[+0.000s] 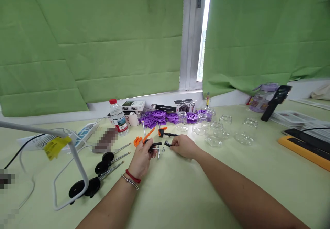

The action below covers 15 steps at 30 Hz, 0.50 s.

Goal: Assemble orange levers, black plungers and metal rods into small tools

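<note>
My left hand (pixel 141 157), with a red band and a silver bracelet at the wrist, is closed around a slim black part (pixel 156 144). My right hand (pixel 186 146) pinches a short black piece (pixel 167 143), a small gap away from the left hand's part. Between the hands, small metal hardware (pixel 163 150) lies on the table beside a silver pin (pixel 158 152). Just beyond my left fingers are orange hooked parts (pixel 138 140), partly hidden. Farther back lies a black part with an orange end (pixel 165 133).
Purple round pieces (pixel 159 115) and boxes (pixel 185 105) line the back. Clear jars (pixel 214 134) stand right of my right hand. A water bottle (pixel 119 117), black discs with metal rods (pixel 101 168) and a white bent frame (pixel 80 165) occupy the left.
</note>
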Motion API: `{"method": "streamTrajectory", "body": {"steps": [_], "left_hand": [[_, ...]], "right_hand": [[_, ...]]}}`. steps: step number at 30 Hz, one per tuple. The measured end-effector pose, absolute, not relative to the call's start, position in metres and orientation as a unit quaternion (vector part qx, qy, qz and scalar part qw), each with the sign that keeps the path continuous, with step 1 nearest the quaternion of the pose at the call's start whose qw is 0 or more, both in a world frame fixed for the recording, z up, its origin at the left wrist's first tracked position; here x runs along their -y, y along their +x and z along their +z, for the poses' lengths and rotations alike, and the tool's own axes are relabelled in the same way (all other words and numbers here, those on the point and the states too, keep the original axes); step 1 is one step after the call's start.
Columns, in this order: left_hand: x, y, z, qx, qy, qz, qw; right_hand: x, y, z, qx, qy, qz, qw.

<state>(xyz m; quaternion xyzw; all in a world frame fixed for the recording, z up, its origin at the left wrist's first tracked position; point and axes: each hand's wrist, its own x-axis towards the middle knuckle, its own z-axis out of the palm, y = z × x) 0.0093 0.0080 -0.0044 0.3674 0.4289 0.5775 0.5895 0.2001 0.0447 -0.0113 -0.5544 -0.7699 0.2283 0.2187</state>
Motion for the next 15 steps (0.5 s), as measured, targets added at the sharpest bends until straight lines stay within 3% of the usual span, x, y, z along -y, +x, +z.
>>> {"method": "streamTrajectory", "body": {"steps": [8, 15], "left_hand": [[-0.0066, 0.0094, -0.0015, -0.405, 0.385, 0.588, 0.585], [-0.0048, 0.0091, -0.0002, -0.399, 0.383, 0.595, 0.584]], "right_hand": [[-0.0502, 0.2097, -0.0101, 0.809, -0.402, 0.25, 0.348], [-0.0466, 0.2076, -0.012, 0.795, -0.412, 0.289, 0.339]]}}
